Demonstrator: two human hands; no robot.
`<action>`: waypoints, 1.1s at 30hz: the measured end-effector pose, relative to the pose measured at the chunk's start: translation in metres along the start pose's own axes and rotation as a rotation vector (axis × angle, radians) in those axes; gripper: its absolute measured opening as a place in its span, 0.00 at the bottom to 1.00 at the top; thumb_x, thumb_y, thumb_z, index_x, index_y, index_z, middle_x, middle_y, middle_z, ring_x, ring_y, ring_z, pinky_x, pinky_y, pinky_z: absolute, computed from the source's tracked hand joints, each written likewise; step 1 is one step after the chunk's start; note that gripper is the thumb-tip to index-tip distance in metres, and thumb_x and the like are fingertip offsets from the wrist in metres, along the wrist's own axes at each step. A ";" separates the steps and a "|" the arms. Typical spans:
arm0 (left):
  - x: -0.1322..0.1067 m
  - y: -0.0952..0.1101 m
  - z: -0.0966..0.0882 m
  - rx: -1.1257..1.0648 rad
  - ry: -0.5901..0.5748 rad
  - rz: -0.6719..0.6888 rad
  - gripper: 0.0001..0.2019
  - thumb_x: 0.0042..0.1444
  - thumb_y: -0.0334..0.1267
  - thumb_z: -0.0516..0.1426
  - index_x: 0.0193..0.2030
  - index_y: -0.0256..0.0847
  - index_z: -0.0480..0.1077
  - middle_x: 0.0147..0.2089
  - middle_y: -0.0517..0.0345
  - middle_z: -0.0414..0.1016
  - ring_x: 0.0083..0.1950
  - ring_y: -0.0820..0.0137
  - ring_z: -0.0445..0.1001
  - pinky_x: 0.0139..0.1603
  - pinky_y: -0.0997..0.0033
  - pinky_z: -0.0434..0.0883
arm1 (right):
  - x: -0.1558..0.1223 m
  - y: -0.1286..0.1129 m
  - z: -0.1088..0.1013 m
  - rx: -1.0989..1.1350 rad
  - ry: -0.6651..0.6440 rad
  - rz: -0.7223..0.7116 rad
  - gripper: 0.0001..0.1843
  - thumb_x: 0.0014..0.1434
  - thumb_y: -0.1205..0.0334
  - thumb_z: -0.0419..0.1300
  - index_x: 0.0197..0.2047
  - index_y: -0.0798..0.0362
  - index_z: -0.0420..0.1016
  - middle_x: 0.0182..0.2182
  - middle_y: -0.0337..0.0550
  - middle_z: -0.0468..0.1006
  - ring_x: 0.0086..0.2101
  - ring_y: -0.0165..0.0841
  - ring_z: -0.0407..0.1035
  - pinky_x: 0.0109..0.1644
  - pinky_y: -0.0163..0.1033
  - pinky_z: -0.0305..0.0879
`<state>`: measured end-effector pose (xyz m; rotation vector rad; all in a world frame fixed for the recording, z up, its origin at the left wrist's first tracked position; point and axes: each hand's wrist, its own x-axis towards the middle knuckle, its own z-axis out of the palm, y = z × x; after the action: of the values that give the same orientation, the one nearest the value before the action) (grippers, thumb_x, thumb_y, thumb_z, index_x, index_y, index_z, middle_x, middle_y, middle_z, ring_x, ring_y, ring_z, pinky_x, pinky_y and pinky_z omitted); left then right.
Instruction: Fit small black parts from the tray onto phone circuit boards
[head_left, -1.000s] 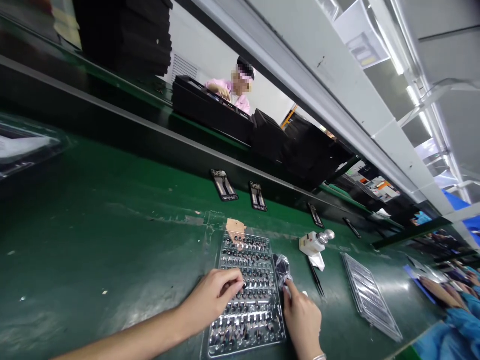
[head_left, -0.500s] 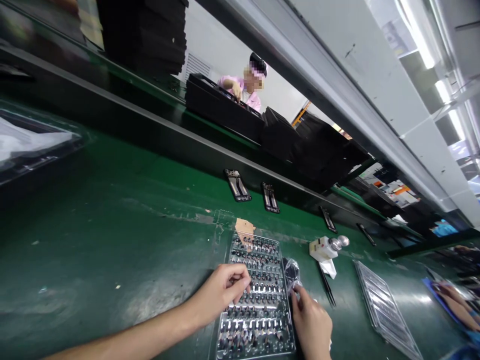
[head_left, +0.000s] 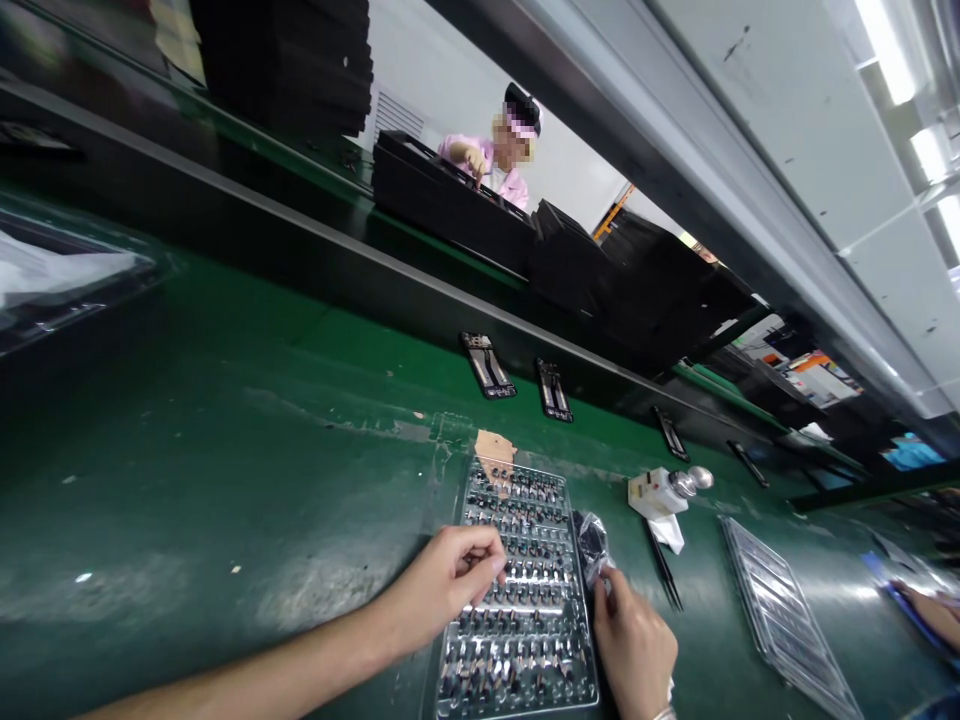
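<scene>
"What are the hands doing?"

"The left hand (head_left: 459, 575) is hovering over the middle of a clear blister tray (head_left: 519, 712), its fingers curling toward the thumb. I can't tell whether they're pinching one of the small dark parts (head_left: 517, 640)."

"And the right hand (head_left: 634, 645)?"

"It's nearly closed, with its fingertips gripping a crumpled clear plastic bag (head_left: 592, 548) against the tray's right edge."

"How is the tray lying?"

"It's sitting straight ahead of the person, with its long axis running away from them. The left hand is over it, and the right hand is just outside the rim."

"What room is there around it?"

"Green belt (head_left: 225, 480) is stretching away on the left. On the right, black tweezers (head_left: 664, 580) are lying just beyond the bag, near a white bottle (head_left: 652, 490) and a stacked clear tray (head_left: 784, 630)."

"And farther off?"

"Black phone frames (head_left: 487, 365) are lying near the belt's far edge, while a co-worker (head_left: 487, 150) in pink is reaching into a black tray (head_left: 450, 210)."
</scene>
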<state>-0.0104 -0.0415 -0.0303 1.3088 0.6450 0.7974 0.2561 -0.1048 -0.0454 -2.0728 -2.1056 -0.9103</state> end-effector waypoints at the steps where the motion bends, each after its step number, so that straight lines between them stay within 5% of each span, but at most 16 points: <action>1: 0.000 0.000 0.000 0.004 -0.002 0.000 0.10 0.55 0.36 0.49 0.24 0.37 0.60 0.19 0.65 0.58 0.22 0.76 0.57 0.25 0.75 0.54 | 0.000 0.000 0.000 0.007 0.006 0.011 0.18 0.62 0.59 0.44 0.32 0.53 0.74 0.17 0.40 0.76 0.17 0.30 0.69 0.20 0.33 0.50; 10: -0.001 0.003 -0.002 0.038 -0.014 -0.007 0.10 0.56 0.36 0.48 0.24 0.38 0.59 0.20 0.65 0.58 0.23 0.76 0.57 0.25 0.75 0.54 | -0.003 -0.002 -0.005 -0.045 -0.078 0.070 0.16 0.61 0.60 0.47 0.32 0.51 0.74 0.16 0.39 0.75 0.15 0.32 0.68 0.18 0.33 0.46; 15: -0.001 0.002 -0.001 0.036 -0.015 -0.019 0.10 0.56 0.35 0.48 0.24 0.38 0.59 0.20 0.65 0.58 0.23 0.76 0.57 0.26 0.75 0.54 | -0.006 0.000 0.003 -0.005 -0.027 0.047 0.16 0.61 0.58 0.48 0.41 0.53 0.75 0.16 0.40 0.75 0.16 0.31 0.68 0.20 0.33 0.49; 33: 0.000 0.002 0.000 0.029 -0.007 -0.013 0.10 0.55 0.37 0.48 0.24 0.38 0.60 0.20 0.65 0.58 0.23 0.76 0.57 0.25 0.75 0.56 | 0.006 -0.001 0.000 0.065 -0.073 0.033 0.17 0.60 0.56 0.48 0.35 0.51 0.76 0.17 0.39 0.75 0.16 0.30 0.68 0.20 0.32 0.49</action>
<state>-0.0103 -0.0412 -0.0284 1.3320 0.6610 0.7744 0.2542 -0.0988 -0.0432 -2.1331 -2.0989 -0.7628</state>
